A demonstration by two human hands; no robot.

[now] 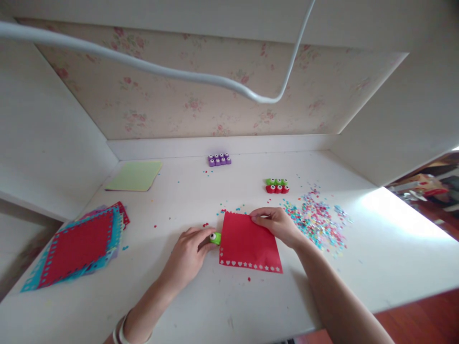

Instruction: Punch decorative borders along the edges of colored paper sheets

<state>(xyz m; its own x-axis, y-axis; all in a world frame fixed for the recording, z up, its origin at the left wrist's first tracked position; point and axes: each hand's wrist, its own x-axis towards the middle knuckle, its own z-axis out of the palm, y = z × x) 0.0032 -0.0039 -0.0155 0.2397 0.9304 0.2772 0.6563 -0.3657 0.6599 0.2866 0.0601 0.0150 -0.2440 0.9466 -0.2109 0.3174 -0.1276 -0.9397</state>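
A red paper square [247, 243] lies on the white desk [229, 296], with a row of punched hearts and stars along its near edge. My left hand [188, 253] is closed on a small green paper punch [215, 237] at the sheet's left edge. My right hand [276, 223] pinches the sheet's far right corner and holds it down.
A stack of punched red and blue sheets [77, 246] lies at the left, with light green paper [135, 175] behind it. Purple punches [219, 159] stand at the back, green and red punches [277, 185] at centre right. Coloured paper bits [317, 220] are heaped at the right.
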